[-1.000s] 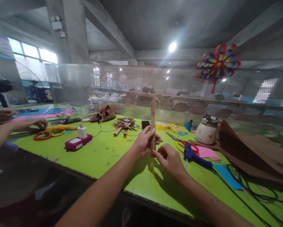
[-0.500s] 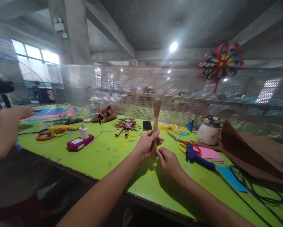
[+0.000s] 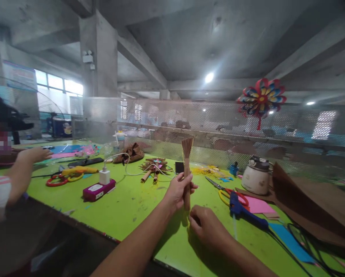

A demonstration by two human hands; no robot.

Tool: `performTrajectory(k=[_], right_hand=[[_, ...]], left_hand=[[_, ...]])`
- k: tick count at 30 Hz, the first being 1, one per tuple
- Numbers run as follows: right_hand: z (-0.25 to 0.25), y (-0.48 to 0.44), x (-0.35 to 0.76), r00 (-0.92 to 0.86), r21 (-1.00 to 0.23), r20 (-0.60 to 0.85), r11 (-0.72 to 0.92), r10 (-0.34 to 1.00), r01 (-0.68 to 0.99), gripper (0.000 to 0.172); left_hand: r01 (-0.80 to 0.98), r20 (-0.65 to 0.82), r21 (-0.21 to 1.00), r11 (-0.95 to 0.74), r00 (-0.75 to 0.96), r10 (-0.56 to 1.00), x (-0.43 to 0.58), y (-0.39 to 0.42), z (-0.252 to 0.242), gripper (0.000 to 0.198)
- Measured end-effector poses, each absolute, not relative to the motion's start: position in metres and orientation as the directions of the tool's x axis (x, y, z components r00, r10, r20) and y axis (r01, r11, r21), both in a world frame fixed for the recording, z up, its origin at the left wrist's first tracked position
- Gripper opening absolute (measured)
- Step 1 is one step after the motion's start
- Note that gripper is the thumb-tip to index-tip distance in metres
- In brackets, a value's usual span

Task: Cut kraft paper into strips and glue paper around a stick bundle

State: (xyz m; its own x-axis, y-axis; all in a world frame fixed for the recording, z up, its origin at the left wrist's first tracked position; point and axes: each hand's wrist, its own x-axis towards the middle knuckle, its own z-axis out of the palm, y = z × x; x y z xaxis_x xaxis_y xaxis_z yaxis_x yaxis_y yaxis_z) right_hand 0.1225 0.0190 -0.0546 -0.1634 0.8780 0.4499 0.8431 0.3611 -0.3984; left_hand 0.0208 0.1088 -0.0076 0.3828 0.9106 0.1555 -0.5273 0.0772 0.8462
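Note:
My left hand [image 3: 179,190] is closed around a brown paper roll [image 3: 187,165], holding it upright above the table. The roll's top end is cut into a fringe that fans out slightly. Just below the roll's lower end, my right hand [image 3: 205,225] has thumb and forefinger pinched on a thin yellow string [image 3: 188,223], which runs down from the roll. To the right lie scissors [image 3: 224,194] with red and yellow handles, and a blue glue gun [image 3: 244,211]. A brown fringed paper piece [image 3: 156,166] with two rolls rests farther back.
A purple power strip [image 3: 99,190] with a white plug, a yellow glue gun [image 3: 84,170] and red-handled scissors [image 3: 55,181] lie left, near another person's hand [image 3: 35,156]. A white jar [image 3: 255,177], brown paper [image 3: 313,196] and black cables [image 3: 313,250] are right. A mesh partition [image 3: 166,123] stands behind.
The view has tilted upward, so the table sits lower in frame. My right hand has moved down away from the roll's lower end, while my left keeps holding the roll.

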Motion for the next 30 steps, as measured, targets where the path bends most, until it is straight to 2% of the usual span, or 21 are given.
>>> performTrajectory(k=[7,14,18,20,22,24,27,30], right_hand=[[-0.057,0.018,0.125,-0.208,-0.376,0.395,0.364,0.895,0.852,0.018],[-0.048,0.011,0.133,-0.326,-0.389,0.328,0.441,0.887,0.809,0.015],[-0.034,0.000,0.138,-0.409,-0.461,0.232,0.470,0.882,0.753,0.014],[-0.027,-0.003,0.143,-0.469,-0.524,0.138,0.466,0.873,0.713,0.012],[-0.022,0.001,0.150,-0.477,-0.598,0.103,0.438,0.873,0.671,0.018],[-0.019,0.010,0.158,-0.359,-0.673,0.208,0.400,0.910,0.622,0.028],[-0.018,0.027,0.172,0.022,-0.798,0.410,0.347,0.912,0.493,0.038],[-0.014,0.036,0.182,0.235,-0.899,0.396,0.323,0.888,0.297,0.043]], left_hand=[[-0.536,0.177,0.841,0.080,0.410,0.895,0.018,0.107,-0.007,0.032],[-0.547,0.193,0.833,0.087,0.433,0.881,0.015,0.102,-0.001,0.022],[-0.520,0.181,0.850,0.079,0.431,0.884,0.015,0.104,-0.001,0.008],[-0.511,0.181,0.857,0.068,0.421,0.889,0.013,0.105,0.000,0.003],[-0.503,0.180,0.862,0.063,0.421,0.889,0.011,0.106,0.002,0.002],[-0.493,0.183,0.867,0.070,0.447,0.876,0.009,0.107,0.004,0.004],[-0.469,0.200,0.879,0.088,0.528,0.826,0.009,0.104,0.005,0.004],[-0.419,0.196,0.900,0.122,0.638,0.744,0.012,0.099,0.003,0.012]])
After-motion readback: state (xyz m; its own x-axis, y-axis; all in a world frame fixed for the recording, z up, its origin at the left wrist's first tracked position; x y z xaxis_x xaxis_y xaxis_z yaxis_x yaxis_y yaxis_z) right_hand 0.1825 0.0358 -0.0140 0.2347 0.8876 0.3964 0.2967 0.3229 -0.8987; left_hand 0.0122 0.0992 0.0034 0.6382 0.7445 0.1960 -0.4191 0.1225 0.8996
